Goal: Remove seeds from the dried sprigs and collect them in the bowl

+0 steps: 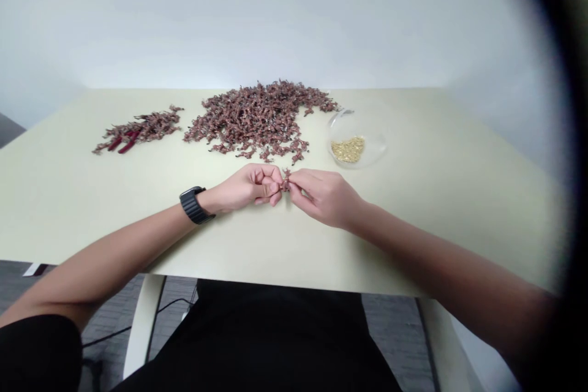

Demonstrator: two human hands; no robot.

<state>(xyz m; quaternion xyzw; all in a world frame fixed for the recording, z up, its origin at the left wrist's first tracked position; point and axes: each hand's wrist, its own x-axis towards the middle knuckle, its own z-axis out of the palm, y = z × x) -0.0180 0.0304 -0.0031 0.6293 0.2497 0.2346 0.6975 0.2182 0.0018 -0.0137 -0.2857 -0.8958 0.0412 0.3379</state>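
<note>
Between my two hands, low over the front half of the table, is a small brown animal figurine (286,179), horse-like in shape as far as its size lets me tell. My left hand (250,187), with a dark watch on its wrist, has its fingers curled and pinches the figurine from the left. From the right, the thumb and fingertips of my right hand (327,197) close on the same figurine. Fingers cover much of it, and any smaller part held with it is hidden. Just beyond my hands lies a large heap of similar brown figurines (257,115).
A smaller group of brown figurines (158,125) lies at the left, with a tool's dark red handles (130,139) on it. Right of the heap stands a clear round bowl (375,148) holding tiny gold-coloured pieces (348,150). The pale table (275,251) meets a white wall behind.
</note>
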